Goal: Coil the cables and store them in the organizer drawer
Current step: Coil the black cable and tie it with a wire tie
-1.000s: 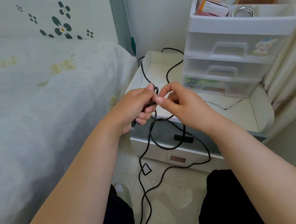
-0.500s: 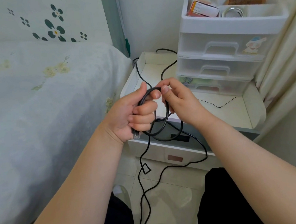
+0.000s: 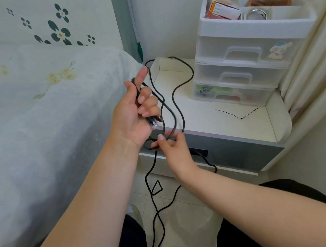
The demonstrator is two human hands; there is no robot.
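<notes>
bedside nightstand [image 3: 225,122] between a bed [image 3: 42,122] and a curtain, with a white drawer organizer [image 3: 250,59] at its back right corner (drawers all closed). left hand [image 3: 134,113] raised over the front left corner, fingers curled round the black cable [image 3: 178,105] near its plug. right hand [image 3: 171,147] below it at the front edge, pinching a loop; the slack trails to the floor.

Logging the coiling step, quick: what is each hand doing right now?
Left hand: fingers curled round the thin black cable near its plug end.
Right hand: pinching a lower stretch of the same cable.
</notes>
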